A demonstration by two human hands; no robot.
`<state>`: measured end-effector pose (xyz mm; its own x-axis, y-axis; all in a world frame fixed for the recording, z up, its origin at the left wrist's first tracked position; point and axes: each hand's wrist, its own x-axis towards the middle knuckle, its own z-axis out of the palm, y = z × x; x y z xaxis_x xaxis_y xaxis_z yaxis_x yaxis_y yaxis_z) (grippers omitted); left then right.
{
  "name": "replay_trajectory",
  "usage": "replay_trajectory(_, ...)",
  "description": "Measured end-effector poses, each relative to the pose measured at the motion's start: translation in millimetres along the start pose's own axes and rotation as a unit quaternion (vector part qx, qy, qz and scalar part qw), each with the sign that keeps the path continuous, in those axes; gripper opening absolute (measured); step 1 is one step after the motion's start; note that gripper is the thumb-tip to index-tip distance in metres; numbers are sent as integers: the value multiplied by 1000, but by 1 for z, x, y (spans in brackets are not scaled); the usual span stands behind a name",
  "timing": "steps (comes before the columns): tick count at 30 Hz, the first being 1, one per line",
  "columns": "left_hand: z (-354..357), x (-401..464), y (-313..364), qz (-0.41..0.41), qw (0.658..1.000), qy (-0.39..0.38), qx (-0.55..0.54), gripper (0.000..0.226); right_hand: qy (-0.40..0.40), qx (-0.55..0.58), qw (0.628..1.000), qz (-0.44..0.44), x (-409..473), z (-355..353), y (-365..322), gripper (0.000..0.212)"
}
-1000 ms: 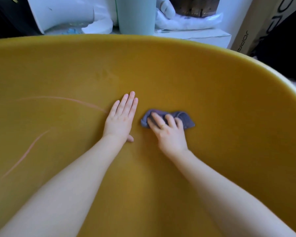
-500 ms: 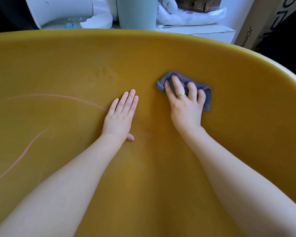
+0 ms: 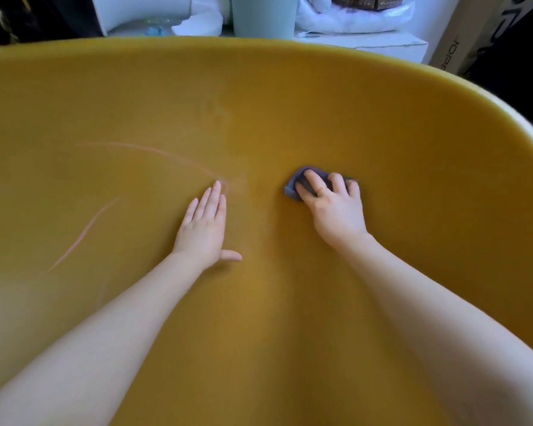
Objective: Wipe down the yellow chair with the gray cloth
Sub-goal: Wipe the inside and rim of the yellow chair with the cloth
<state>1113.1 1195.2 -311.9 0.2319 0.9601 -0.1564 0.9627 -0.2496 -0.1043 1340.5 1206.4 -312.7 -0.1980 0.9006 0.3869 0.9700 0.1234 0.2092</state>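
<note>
mid-wipe: my right hand (image 3: 336, 207) presses curled fingers onto the gray cloth (image 3: 296, 184) at the middle of the yellow chair (image 3: 413, 149); my left hand (image 3: 205, 226) rests flat, spread. next, i'd sweep toward the pink streaks (image 3: 83, 235).

Soft, even daylight falls from the top, with faint shadows under both arms. Wide-angle distortion bends the chair (image 3: 320, 96) rim; edges look slightly blurred.
</note>
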Motion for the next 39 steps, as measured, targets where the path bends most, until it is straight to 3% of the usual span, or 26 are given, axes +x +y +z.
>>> replay_trajectory(4,25,-38,-14,-55,996,-57,-43,135,-127,120,982,76,-24,2,-64,50)
replay_trajectory(9,44,-61,-30,-62,994,-91,-14,140,-207,173,963,-6,-81,2,-137,52)
replay_trajectory(12,48,-65,-33,-44,994,-103,-6,141,-208,146,962,-98,-84,4,-122,51)
replay_trajectory(14,50,-65,-34,-36,995,-96,-10,141,-158,83,974,-142,-74,7,-104,49)
replay_trajectory(17,55,-64,-38,-32,996,-85,-18,140,-125,30,990,-62,-52,8,-74,48)
replay_trajectory(21,62,-62,-41,-29,996,-82,-35,140,-111,78,986,97,-35,13,-77,53)
replay_trajectory(23,63,-62,-43,-24,996,-76,-43,141,-123,135,976,121,-45,13,-111,52)
replay_trajectory(28,65,-64,-46,-14,996,-62,-62,140,-187,201,961,-7,-91,6,-176,45)
replay_trajectory(32,66,-64,-53,15,996,-65,-64,140,-186,110,970,-110,-79,6,-149,48)
replay_trajectory(36,68,-62,-75,80,995,-62,-6,138,-176,32,982,66,-47,5,-116,54)
replay_trajectory(39,68,-60,-78,92,995,-46,16,136,-197,51,968,149,-43,3,-134,57)
